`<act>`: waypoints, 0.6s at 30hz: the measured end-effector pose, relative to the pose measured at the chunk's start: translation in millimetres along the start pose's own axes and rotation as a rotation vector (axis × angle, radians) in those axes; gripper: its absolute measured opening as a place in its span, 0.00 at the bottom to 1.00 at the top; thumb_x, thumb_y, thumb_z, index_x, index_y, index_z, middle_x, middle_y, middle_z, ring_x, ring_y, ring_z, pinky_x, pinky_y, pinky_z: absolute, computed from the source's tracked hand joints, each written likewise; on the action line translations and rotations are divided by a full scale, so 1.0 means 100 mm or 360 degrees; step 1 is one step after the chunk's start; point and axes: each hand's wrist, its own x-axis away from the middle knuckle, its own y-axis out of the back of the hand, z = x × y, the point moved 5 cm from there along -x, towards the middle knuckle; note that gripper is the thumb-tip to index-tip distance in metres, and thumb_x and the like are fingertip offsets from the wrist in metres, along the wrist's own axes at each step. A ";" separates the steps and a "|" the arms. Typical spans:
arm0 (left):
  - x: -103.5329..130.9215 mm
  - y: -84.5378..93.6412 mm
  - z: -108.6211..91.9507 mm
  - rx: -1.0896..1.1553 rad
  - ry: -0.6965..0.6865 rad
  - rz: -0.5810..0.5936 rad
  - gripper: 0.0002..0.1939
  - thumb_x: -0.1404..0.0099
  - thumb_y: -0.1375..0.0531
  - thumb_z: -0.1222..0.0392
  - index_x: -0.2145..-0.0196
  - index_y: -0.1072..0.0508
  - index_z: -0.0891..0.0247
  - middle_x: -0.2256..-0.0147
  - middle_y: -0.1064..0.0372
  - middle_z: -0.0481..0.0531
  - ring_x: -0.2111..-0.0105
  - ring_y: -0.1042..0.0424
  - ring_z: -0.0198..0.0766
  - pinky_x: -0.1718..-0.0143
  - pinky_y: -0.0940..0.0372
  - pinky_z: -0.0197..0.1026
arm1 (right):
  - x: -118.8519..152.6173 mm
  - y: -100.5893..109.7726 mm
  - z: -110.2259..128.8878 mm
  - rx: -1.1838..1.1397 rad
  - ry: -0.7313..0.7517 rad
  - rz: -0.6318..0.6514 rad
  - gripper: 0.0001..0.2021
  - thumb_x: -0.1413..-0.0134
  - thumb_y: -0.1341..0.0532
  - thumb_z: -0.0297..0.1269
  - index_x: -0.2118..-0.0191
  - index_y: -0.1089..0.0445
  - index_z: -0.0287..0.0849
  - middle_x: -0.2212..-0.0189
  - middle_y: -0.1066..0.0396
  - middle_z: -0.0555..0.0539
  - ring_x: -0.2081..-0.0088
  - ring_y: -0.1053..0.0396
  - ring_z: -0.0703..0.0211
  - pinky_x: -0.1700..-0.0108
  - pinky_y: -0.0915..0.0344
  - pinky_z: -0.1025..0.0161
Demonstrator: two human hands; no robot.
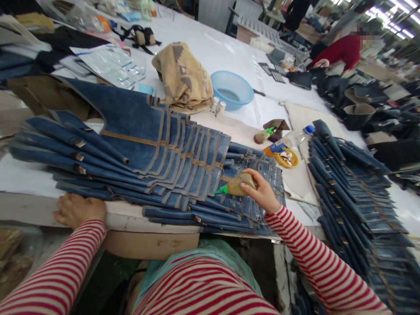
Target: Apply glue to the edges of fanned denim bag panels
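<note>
My right hand (262, 194) is closed around a tan squeeze bottle (239, 183) tilted sideways. The bottle's green nozzle (221, 190) points left, at the grey-edged ends of overlapping blue pieces (183, 153). These pieces lie fanned out in a stepped row, with a brown strip crossing them. Under the bottle, more layered pieces (272, 179) have shiny, wet-looking edges. My left hand (80, 210) rests at the table's front edge, beside the lower blue pieces. Its fingers lie loosely bent against the edge, and nothing shows in them.
Beyond the pieces stand a patterned tan cloth (183, 74), a light blue basin (232, 89), a second green-tipped bottle (263, 135), a plastic drink bottle (292, 139) and a yellow dish (286, 157). Another blue stack (354, 197) lies at right. A person in red (339, 54) bends over farther back.
</note>
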 end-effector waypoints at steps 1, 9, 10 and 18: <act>0.00 0.01 0.00 -0.0013 -0.0022 -0.0039 0.26 0.40 0.54 0.62 0.47 0.44 0.84 0.45 0.48 0.75 0.42 0.53 0.54 0.44 0.60 0.61 | 0.02 -0.02 0.02 0.0004 0.0031 0.0021 0.21 0.51 0.40 0.46 0.52 0.39 0.45 0.57 0.35 0.45 0.56 0.35 0.53 0.53 0.38 0.55; 0.00 0.00 0.03 -0.0060 -0.0070 -0.0143 0.25 0.40 0.53 0.61 0.49 0.40 0.82 0.47 0.44 0.75 0.44 0.48 0.54 0.45 0.55 0.61 | -0.06 -0.04 -0.03 0.0148 0.0169 -0.0091 0.21 0.51 0.41 0.46 0.52 0.40 0.45 0.58 0.37 0.45 0.57 0.37 0.53 0.54 0.38 0.55; 0.00 0.00 0.02 -0.0058 -0.0073 -0.0135 0.25 0.40 0.53 0.60 0.49 0.40 0.82 0.47 0.44 0.75 0.43 0.49 0.54 0.45 0.55 0.61 | -0.10 -0.03 -0.04 0.0179 0.0185 -0.0121 0.21 0.51 0.41 0.46 0.52 0.40 0.45 0.57 0.37 0.45 0.56 0.37 0.52 0.53 0.38 0.54; -0.01 0.02 0.01 -0.0101 -0.0048 -0.0104 0.24 0.40 0.53 0.61 0.49 0.40 0.79 0.47 0.43 0.72 0.43 0.49 0.52 0.45 0.55 0.60 | -0.15 -0.01 0.05 0.0313 0.0383 -0.0141 0.20 0.52 0.40 0.44 0.52 0.41 0.46 0.56 0.38 0.44 0.54 0.39 0.51 0.51 0.40 0.51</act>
